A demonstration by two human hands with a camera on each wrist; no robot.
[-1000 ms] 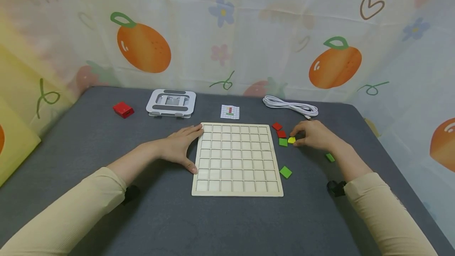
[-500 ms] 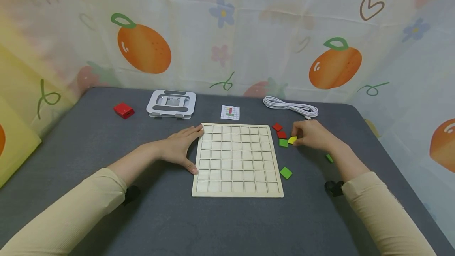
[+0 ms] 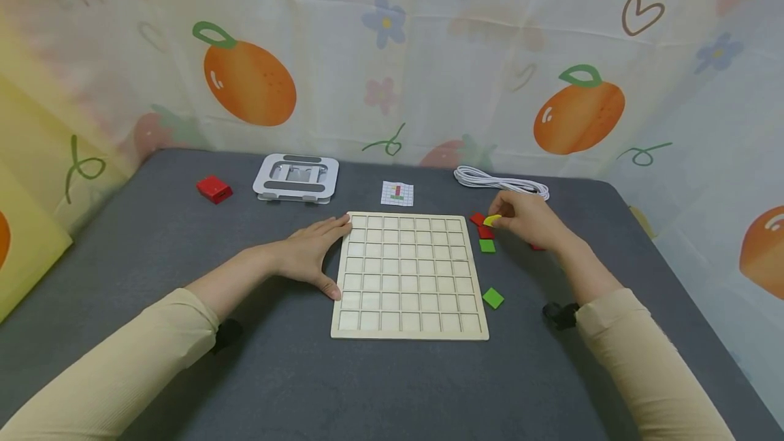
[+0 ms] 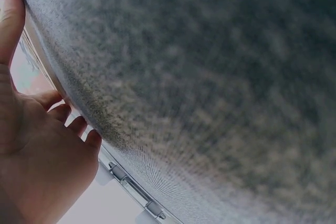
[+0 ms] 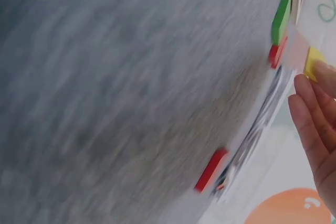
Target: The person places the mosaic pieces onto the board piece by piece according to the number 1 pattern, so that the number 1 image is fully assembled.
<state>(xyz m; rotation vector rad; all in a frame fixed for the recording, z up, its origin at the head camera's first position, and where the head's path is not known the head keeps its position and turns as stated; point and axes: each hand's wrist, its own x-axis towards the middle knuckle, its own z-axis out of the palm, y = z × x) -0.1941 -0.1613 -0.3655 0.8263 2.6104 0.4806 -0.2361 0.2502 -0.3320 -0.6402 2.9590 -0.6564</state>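
One green square tile lies just beside the pale wooden grid board, whose left edge the spread left hand touches, while the right hand pinches a yellow tile near two red square tiles, with a coiled white cable beyond.

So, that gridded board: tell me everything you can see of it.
The gridded board is thin, pale and wood-like, with ridges dividing it into rows and columns of squarish cells inside a plain rim. No coloured tiles sit in its cells. It lies flat on the dark grey table, its near edge toward the person. The left hand touches its left edge, thumb and fingers spread. Loose tiles lie off its right edge.
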